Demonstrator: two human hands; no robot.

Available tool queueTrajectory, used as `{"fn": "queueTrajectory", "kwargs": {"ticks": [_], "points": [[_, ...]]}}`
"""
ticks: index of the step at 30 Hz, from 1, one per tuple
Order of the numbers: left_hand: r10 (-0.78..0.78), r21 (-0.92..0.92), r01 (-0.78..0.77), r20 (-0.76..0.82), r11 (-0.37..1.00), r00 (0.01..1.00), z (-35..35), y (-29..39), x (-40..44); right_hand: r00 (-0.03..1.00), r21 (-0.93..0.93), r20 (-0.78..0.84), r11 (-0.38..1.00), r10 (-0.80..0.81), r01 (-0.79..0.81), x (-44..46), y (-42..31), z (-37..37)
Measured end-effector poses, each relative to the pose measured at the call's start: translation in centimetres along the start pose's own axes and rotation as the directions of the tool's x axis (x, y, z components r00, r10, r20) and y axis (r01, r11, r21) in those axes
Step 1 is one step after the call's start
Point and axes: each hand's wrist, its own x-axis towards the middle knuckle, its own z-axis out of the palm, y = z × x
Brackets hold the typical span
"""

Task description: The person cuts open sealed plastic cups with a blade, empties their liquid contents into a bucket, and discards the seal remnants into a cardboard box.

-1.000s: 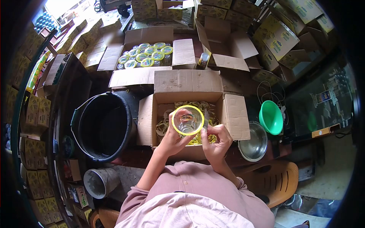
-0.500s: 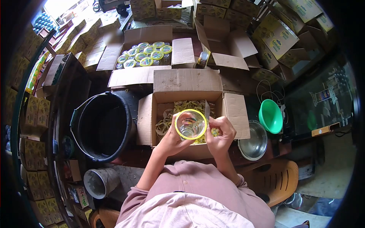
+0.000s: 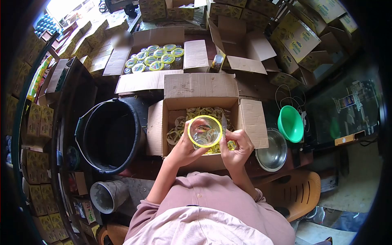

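Observation:
A clear jar (image 3: 205,131) with a yellow rim is held over an open cardboard box (image 3: 201,86). My left hand (image 3: 183,148) wraps round the jar's left side. Close against its right side, my right hand (image 3: 237,148) pinches a thin blade (image 3: 224,123) that points up and away from me. Beneath both hands, the box holds yellow-green strips (image 3: 200,112) and something colourful that is partly hidden by my right hand.
A black bucket (image 3: 110,136) stands left of the box; a green bowl (image 3: 290,124) and a metal bowl (image 3: 271,150) are on the right. Behind is a carton of yellow-lidded jars (image 3: 156,65). An orange chair (image 3: 292,195) and a grey pail (image 3: 108,197) are nearer me.
The jar and my left hand have shifted slightly right. My right hand has moved a little right and down, still pinching the blade.

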Motion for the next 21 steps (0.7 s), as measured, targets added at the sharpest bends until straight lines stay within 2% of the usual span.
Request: {"fn": "queueTrajectory", "kwargs": {"ticks": [5, 8, 11, 18, 21], "points": [[0.019, 0.081, -0.023, 0.041, 0.996, 0.999, -0.2, 0.6, -0.1, 0.999, -0.029, -0.003, 0.999, -0.038, 0.038, 0.8, 0.1, 0.2], [0.012, 0.055, -0.014, 0.047, 0.998, 0.999, -0.2, 0.2, -0.1, 0.999, 0.094, 0.038, 0.995, 0.038, -0.042, 1.1, 0.5, -0.1], [-0.006, 0.009, 0.006, 0.029, 1.0, 1.0, -0.2, 0.2, -0.1, 0.997, 0.065, 0.004, 0.995, 0.076, -0.076, 0.8, 0.5, -0.3], [-0.031, -0.014, 0.032, 0.046, 0.999, 0.998, -0.1, -0.2, -0.1, 1.0, -0.012, 0.026, 1.0, -0.013, 0.014, -0.1, 0.1, -0.5], [-0.012, 0.076, 0.004, 0.102, 0.997, 0.995, -0.3, -0.1, -0.2, 1.0, -0.029, 0.029, 1.0, -0.012, 0.012, 0.6, -0.1, -0.3]]}}
